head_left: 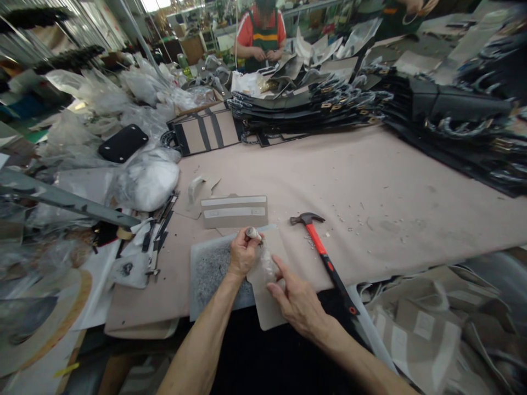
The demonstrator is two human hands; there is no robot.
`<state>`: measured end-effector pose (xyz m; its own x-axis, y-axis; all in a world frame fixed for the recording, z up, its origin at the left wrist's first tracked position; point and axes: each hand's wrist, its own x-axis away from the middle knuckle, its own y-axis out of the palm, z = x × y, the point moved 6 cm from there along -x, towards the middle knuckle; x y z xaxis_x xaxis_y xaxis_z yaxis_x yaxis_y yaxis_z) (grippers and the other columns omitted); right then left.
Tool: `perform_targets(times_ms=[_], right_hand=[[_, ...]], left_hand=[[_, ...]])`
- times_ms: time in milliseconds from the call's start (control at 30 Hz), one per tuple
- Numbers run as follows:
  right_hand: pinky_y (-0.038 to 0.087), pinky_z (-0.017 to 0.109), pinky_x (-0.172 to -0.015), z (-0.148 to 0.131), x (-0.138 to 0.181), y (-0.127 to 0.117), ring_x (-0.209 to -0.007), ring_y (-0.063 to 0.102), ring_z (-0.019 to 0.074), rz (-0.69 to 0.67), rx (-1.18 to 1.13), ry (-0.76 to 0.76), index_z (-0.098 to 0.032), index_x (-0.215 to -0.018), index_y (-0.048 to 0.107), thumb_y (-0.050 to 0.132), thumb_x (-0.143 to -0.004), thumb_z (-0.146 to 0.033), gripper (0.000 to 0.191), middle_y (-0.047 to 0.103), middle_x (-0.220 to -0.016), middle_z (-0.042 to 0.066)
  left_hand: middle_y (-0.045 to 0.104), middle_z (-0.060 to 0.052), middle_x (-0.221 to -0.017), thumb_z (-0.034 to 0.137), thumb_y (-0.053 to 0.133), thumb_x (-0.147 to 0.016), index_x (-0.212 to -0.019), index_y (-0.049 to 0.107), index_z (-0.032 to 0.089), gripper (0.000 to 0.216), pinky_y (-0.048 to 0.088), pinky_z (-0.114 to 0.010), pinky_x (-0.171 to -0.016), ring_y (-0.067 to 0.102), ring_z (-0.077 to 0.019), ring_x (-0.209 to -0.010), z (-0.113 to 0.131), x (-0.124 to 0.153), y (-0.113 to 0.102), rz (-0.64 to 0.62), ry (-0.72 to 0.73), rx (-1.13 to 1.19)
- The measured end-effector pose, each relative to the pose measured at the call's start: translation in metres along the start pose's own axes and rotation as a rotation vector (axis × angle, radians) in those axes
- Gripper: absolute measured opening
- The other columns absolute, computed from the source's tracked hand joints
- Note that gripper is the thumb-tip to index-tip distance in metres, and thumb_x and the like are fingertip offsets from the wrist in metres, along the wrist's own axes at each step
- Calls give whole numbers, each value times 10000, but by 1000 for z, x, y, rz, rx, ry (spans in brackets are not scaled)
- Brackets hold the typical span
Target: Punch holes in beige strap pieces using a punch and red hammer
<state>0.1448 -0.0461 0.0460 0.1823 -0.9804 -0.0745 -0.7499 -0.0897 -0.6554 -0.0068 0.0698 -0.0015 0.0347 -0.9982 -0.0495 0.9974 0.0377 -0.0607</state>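
My left hand [242, 253] is closed round a small white roll-like piece [252, 233], its round end facing up. Below it, a crumpled strip of clear plastic [267, 264] lies over a grey-beige panel [269, 310] with rounded corners. At the plastic's right side is my right hand [295, 296], index finger stretched out and thumb apart from it; whether the fingertips touch the plastic is unclear. Under the left forearm lies a speckled grey board [209, 274]. A claw hammer [318, 241] with a red and black handle rests to the right of my hands.
A flat panel with two pale strips [234, 212] lies ahead. Black bag pieces with chain handles [304, 112] are stacked behind. Plastic bags [144, 178] and thin tools [158, 236] crowd the left. Beige pieces [428, 329] fill the lower right. A person [261, 38] works opposite.
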Motion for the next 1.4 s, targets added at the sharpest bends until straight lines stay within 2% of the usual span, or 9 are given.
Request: perform_targets(times_ms=[233,567,633,733,833,933,1033,1200,1400], right_hand=[[477,387,-843,47,-23,-68,-975,604,283,260,418,125,-103,-1295,537,479,-972,-349,410,621,-1078,158],[368,317,-651,110,-18,-69,-823,604,245,-66,608,466,-156,-1107,564,517,-951,-350,254,579,-1008,116],[362,319,-664,113,-18,-69,-835,594,245,-47,516,480,-156,-1067,559,517,-933,-306,205,575,-990,115],[378,301,-673,120,-21,-70,-794,564,206,0,31,612,-175,-965,539,558,-845,-217,129,559,-889,68],[411,272,-592,117,-24,-61,-621,509,146,-84,-422,731,-195,-872,496,553,-807,-244,99,514,-741,2],[387,248,-481,98,-27,-60,-479,409,106,-168,-548,743,-213,-846,435,471,-853,-306,100,451,-671,-39],[317,230,-430,69,-30,-76,-431,353,101,-97,-535,654,-232,-867,408,370,-928,-416,198,403,-634,-63],[247,261,-502,3,-34,-124,-500,393,130,177,63,90,-227,-787,413,359,-968,-502,334,449,-581,-24],[141,300,-508,-9,-39,-112,-456,340,124,-146,510,-61,-208,-829,486,370,-1000,-369,262,533,-588,6]], left_hand=[[754,-65,-901,265,676,-834,-992,633,170,190,558,-288,-782,709,-176,-830,-1,1,1,-11,27,-41],[757,-63,-889,271,674,-824,-1009,629,169,216,563,-299,-776,713,-182,-821,-4,0,1,3,35,-59],[756,-63,-899,263,666,-829,-1022,628,174,216,559,-299,-773,712,-183,-824,-4,1,1,-3,54,-105],[749,-52,-900,230,633,-843,-1024,631,183,187,545,-286,-759,701,-177,-816,2,2,3,-11,106,-214],[729,-35,-872,192,598,-849,-989,635,190,144,521,-267,-739,678,-165,-786,12,5,6,-42,188,-331],[703,-22,-842,180,581,-853,-982,636,197,141,497,-254,-707,648,-155,-741,19,7,9,-95,258,-434],[692,-20,-830,173,570,-856,-1011,637,200,171,479,-245,-678,631,-151,-716,22,8,10,-126,291,-475],[695,-28,-833,150,537,-867,-1038,648,198,210,474,-253,-702,627,-155,-727,23,11,12,-138,338,-525],[679,-23,-776,152,535,-863,-1009,660,192,196,464,-257,-686,614,-158,-693,21,11,12,-155,347,-513]])
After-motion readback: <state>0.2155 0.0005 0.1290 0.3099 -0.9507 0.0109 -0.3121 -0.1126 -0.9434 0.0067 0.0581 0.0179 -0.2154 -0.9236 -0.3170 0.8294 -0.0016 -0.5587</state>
